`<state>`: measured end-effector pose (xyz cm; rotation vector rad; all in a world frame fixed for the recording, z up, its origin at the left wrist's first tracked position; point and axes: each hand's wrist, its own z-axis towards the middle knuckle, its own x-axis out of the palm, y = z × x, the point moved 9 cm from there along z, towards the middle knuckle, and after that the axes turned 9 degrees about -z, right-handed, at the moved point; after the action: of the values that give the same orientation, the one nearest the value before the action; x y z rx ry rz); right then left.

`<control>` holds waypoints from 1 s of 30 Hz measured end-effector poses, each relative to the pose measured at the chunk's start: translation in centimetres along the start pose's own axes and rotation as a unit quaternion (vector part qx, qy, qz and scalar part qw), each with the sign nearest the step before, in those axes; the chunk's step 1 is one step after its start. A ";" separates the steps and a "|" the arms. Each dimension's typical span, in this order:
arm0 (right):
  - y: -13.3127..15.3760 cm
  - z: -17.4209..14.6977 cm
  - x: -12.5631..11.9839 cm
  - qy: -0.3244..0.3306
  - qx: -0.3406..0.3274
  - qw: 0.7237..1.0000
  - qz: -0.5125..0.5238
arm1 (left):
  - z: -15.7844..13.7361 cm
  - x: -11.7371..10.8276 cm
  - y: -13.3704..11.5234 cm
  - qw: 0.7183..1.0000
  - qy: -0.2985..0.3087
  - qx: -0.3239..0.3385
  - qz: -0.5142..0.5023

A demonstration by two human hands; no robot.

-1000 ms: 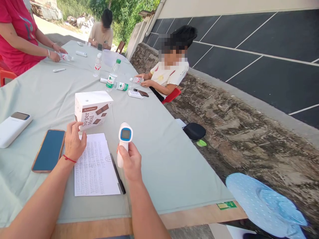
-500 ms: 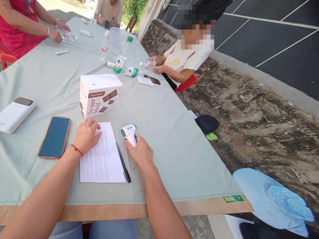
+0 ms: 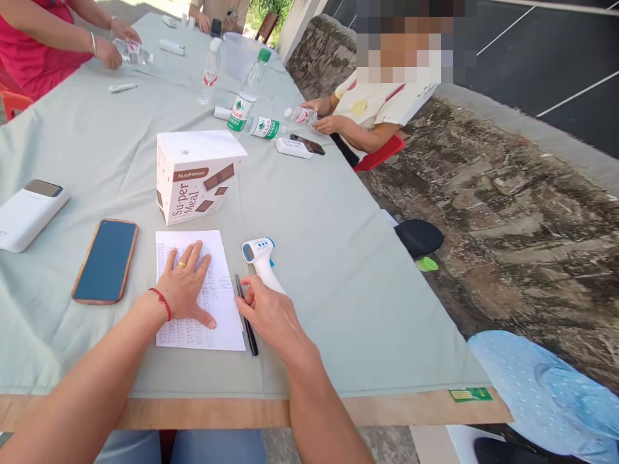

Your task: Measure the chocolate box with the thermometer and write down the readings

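My left hand (image 3: 186,283) lies flat with spread fingers on a sheet of paper (image 3: 169,332) covered in small writing. Just right of the sheet is a black pen (image 3: 250,332). My right hand (image 3: 271,312) hovers at the pen, its fingers loosely curled and thumb apart from the index finger; whether it touches the pen is hard to see. Beyond that hand a white and blue infrared thermometer (image 3: 264,258) rests on the cloth, its handle end partly hidden by my fingers.
A white carton (image 3: 198,180) stands beyond the paper. To the left lie a phone (image 3: 105,261) and a white power bank (image 3: 31,216). Farther off are water bottles (image 3: 244,96) and a plastic tub (image 3: 242,58). Several people sit around the table, two holding bottles.
My right hand has let go of the thermometer, which now lies on the cloth, and has moved toward the pen. My left hand has slid nearer and spread flat on the paper.
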<state>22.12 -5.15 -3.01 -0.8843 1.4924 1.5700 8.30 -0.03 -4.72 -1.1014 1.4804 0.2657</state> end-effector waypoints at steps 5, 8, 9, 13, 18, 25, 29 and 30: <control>-0.5 0.2 -1.6 -0.085 0.018 0.981 0.173 | 0.9 -0.8 1.2 0.999 -0.038 0.007 -0.005; -0.6 0.4 -1.4 -0.100 0.034 0.931 0.351 | 1.1 -1.5 1.9 0.997 -0.068 0.019 -0.010; -0.4 0.5 -1.0 -0.098 0.036 0.912 0.397 | 1.1 -1.8 2.1 0.997 -0.079 0.022 -0.012; 0.3 0.8 0.4 -0.101 0.040 0.884 0.454 | 1.0 -2.9 2.0 0.993 -0.111 0.037 -0.011; 1.1 1.0 1.5 -0.097 0.036 0.901 0.422 | 0.7 -2.9 1.1 0.993 -0.109 0.045 -0.011; 0.3 1.4 2.9 -0.107 0.106 0.913 0.378 | 0.5 -2.9 0.8 0.990 -0.123 0.064 -0.032; 0.0 1.3 3.4 -0.124 0.129 0.920 0.348 | 0.6 -2.8 0.9 0.990 -0.121 0.058 -0.031; 0.2 1.4 3.3 -0.128 0.125 0.925 0.335 | 0.6 -2.8 0.9 0.990 -0.126 0.059 -0.033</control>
<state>20.50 -3.56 -5.81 0.0062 1.8492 1.8132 7.57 2.21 -2.83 -0.9821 1.2171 0.2568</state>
